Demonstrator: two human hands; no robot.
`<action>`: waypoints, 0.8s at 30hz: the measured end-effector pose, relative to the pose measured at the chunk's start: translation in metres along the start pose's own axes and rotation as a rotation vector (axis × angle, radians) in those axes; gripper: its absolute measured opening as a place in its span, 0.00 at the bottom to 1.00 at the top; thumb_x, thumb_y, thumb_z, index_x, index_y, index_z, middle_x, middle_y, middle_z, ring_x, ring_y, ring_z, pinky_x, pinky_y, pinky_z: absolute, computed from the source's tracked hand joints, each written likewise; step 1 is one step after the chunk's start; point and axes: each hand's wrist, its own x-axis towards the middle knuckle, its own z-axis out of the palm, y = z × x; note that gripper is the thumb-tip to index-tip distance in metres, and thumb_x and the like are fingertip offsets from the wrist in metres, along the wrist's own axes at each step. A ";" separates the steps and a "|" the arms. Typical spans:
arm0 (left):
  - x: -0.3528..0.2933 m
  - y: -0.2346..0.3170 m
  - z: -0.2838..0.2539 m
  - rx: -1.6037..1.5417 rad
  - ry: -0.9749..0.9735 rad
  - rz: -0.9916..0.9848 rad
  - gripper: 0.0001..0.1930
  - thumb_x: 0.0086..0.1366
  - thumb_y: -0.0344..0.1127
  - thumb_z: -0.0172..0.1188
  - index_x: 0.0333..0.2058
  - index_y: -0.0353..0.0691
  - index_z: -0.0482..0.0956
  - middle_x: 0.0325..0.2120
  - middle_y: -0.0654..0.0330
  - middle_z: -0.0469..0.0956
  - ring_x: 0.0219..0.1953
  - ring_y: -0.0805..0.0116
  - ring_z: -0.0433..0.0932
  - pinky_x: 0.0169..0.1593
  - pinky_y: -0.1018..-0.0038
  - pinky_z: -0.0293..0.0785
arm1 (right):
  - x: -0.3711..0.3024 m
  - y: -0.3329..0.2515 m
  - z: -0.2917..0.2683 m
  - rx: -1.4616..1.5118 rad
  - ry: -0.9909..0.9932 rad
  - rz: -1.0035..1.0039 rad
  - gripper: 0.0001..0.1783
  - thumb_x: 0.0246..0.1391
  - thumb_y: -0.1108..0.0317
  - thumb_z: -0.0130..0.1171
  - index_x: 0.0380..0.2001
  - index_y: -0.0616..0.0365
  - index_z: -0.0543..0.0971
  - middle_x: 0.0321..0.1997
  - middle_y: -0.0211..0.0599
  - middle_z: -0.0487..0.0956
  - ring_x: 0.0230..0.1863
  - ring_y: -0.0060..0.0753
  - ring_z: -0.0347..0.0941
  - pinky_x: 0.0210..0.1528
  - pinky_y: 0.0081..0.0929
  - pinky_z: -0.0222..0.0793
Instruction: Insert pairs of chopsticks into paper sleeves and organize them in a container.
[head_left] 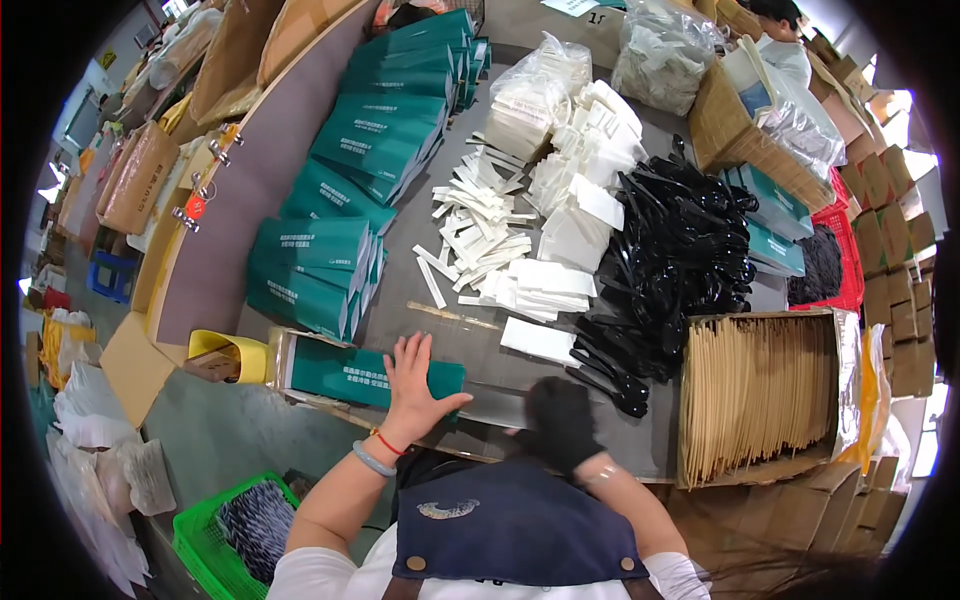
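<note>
My left hand (412, 392) is bare, its fingers spread flat over a green printed packet (335, 372) at the table's front edge. The packet lies in a narrow open cardboard box. My right hand (560, 422), in a black glove, is near the front edge to the right. It is smeared by motion, so its fingers and anything in them cannot be made out. Beyond it lie a white folded paper (540, 340) and a heap of black plastic spoons (680, 250). White paper strips (480, 225) and white packets (585, 170) are piled in the middle.
Stacks of green packets (310, 255) line the left side. A box of thin wooden sticks (760, 395) stands at the right, a yellow container (230, 357) at the front left. A green basket (190, 530) sits low on the left. Cartons and a red crate (850, 255) are beyond the right side.
</note>
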 end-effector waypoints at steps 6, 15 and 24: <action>0.055 -0.012 -0.013 -0.049 -0.036 0.141 0.39 0.53 0.42 0.69 0.62 0.36 0.63 0.64 0.44 0.58 0.68 0.40 0.52 0.68 0.49 0.48 | 0.022 -0.020 0.003 0.085 0.224 -0.131 0.35 0.37 0.49 0.71 0.49 0.54 0.75 0.48 0.39 0.75 0.50 0.44 0.70 0.51 0.45 0.61; 0.117 -0.036 0.000 0.149 0.152 0.226 0.15 0.55 0.30 0.64 0.43 0.43 0.80 0.45 0.57 0.75 0.52 0.51 0.69 0.55 0.57 0.65 | -0.075 0.105 -0.061 0.147 0.834 0.335 0.20 0.43 0.69 0.70 0.41 0.57 0.78 0.43 0.40 0.76 0.48 0.43 0.72 0.53 0.36 0.68; 0.107 -0.018 -0.023 0.102 -0.065 0.193 0.05 0.51 0.34 0.69 0.23 0.45 0.81 0.29 0.63 0.75 0.37 0.60 0.72 0.43 0.64 0.64 | -0.203 0.243 -0.082 -0.070 0.685 1.098 0.17 0.56 0.68 0.60 0.47 0.67 0.77 0.48 0.49 0.78 0.51 0.44 0.74 0.56 0.36 0.68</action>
